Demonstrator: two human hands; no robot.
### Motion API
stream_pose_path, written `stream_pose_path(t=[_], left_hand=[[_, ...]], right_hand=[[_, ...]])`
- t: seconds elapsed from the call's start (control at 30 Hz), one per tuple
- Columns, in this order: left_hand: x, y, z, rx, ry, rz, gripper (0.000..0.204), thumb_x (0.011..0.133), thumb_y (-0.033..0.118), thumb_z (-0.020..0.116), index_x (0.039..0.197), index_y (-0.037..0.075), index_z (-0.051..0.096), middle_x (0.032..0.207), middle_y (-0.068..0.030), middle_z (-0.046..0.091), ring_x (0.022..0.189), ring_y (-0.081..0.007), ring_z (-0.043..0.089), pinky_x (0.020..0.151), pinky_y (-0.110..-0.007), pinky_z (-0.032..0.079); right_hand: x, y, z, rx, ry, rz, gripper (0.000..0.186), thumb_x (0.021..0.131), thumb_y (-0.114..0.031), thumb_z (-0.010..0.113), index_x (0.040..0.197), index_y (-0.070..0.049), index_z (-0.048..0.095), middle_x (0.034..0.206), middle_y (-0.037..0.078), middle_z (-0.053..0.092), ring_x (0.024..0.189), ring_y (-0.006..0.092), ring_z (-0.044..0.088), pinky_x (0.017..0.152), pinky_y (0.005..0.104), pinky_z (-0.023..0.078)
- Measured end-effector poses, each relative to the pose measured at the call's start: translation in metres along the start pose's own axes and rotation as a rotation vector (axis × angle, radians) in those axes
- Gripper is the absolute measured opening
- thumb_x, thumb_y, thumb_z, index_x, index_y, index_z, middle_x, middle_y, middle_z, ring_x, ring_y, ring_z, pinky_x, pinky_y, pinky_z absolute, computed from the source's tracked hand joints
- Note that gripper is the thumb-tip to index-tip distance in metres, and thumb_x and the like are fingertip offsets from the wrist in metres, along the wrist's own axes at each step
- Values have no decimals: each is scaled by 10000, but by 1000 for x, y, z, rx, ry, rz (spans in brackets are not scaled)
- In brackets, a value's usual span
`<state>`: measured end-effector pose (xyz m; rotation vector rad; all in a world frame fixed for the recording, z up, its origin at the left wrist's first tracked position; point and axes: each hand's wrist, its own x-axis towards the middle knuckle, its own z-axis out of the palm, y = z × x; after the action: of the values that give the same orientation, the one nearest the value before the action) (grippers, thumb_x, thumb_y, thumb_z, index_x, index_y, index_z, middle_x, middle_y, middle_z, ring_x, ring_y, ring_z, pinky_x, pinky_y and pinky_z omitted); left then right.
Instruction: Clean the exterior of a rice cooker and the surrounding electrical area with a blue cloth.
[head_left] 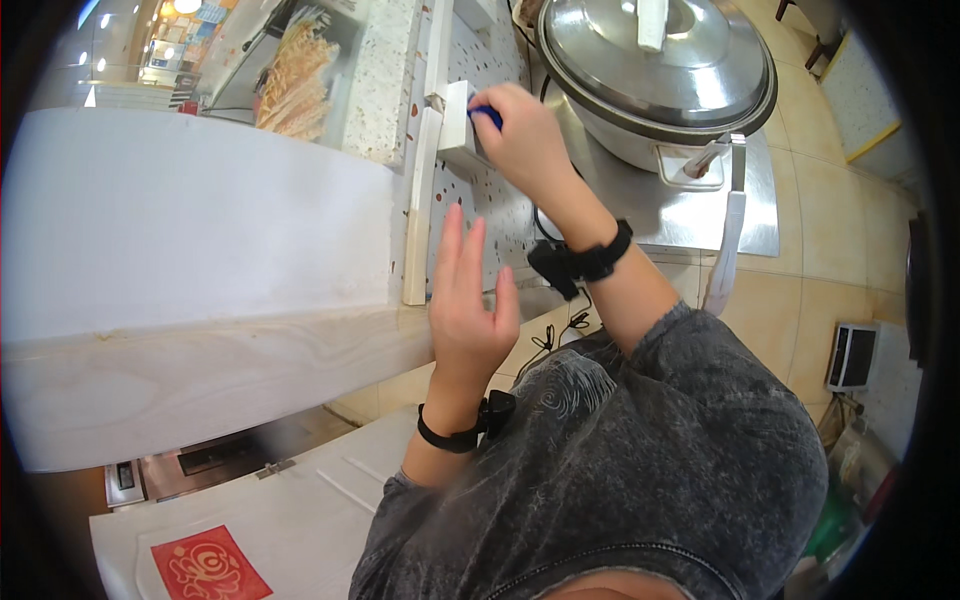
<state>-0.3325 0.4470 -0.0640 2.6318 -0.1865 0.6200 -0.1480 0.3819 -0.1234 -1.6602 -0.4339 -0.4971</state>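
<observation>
My right hand point(525, 140) is closed round a small blue object point(487, 116), whose kind I cannot make out. It is up against a white box-shaped fitting point(457, 135) at the edge of a speckled panel point(500, 215). Nearer to me, my left hand point(470, 310) is held out with its fingers stretched and nothing in it. Its fingertips are over the speckled panel, beside a pale wooden strip point(415, 250); whether they touch is unclear. Both wrists wear black bands.
A large lidded steel pot point(620, 140) stands to the right on a metal surface point(755, 215), a long white handle point(728, 240) beside it. Left lies a white counter point(200, 230); behind it are bundled thin sticks point(300, 85). A red paper square point(210, 565) sits lower left.
</observation>
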Motion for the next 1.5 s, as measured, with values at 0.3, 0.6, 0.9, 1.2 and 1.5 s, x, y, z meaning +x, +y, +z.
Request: stream_pose_path(t=[0.3,0.6,0.9,1.2,1.5], left_hand=[[0,2,1,-68,21,15,481,846,6,587,1314,-72,506,1428,-292,445,1287,-419,491,1053,-424,411],[3,4,0,-33,59,110,476,824,27,627,1280,-70,530,1396,-303,459,1248,-440,508,1007,-429,452],[-1,1,-7,-101,105,99,476,831,9,609,1294,-65,527,1412,-290,461,1254,-430,513,1019,-420,441],[-8,3,-6,-152,85,47,487,840,15,607,1311,-62,509,1399,-284,477,1263,-414,512,1019,-416,437],[-9,-1,5,-317,133,-40,494,885,15,578,1361,-47,466,1345,-226,522,1217,-362,539,1005,-402,444]], right_hand=[[7,3,-4,-21,19,-38,129,843,-119,609,933,-41,657,909,140,646,862,341,627,755,400,502],[21,-6,-13,-88,-57,-184,154,830,-129,624,950,-49,677,932,133,648,868,345,628,755,393,506],[15,-30,-17,-207,-275,-137,162,830,-150,621,926,-46,701,902,143,659,850,346,637,750,393,512],[-31,-42,-24,85,-295,-16,145,871,-142,631,944,-31,690,838,82,651,784,234,636,712,335,508],[-70,-39,-68,1283,-399,892,306,994,-275,470,1208,-68,539,895,79,583,710,147,545,550,224,439]])
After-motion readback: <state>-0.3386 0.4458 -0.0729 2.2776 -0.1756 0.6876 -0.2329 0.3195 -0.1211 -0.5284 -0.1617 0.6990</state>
